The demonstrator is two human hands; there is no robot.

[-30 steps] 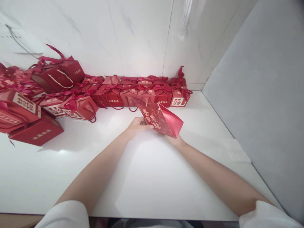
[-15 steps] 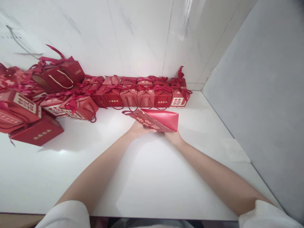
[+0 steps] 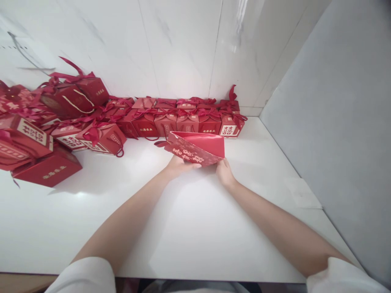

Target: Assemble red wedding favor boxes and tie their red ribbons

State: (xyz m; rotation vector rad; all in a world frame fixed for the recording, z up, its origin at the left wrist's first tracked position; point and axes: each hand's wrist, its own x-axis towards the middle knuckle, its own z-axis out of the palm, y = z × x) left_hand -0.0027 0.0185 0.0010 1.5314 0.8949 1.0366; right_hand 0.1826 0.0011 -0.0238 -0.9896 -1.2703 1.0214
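A red gift box (image 3: 191, 152) with gold characters is held up in front of me over the white table, its top open and the plain red inside showing. A dark red ribbon or strap (image 3: 161, 143) sticks out at its left end. My left hand (image 3: 180, 165) is closed on the lower left part, the thumb lying along the front face and the other fingers hidden behind or beneath. At the lower right corner, my right hand (image 3: 225, 171) grips the edge with bent fingers, partly hidden by the box.
A row of red gift boxes with ribbon bows (image 3: 187, 123) stands along the marbled wall (image 3: 183, 49). More boxes and a large red box (image 3: 49, 169) are piled at the left. A grey panel (image 3: 336, 122) borders the white table (image 3: 189, 236) on the right.
The open box has shifted slightly up and left, and its front face shows more. My right hand has moved from beneath it to its right corner.
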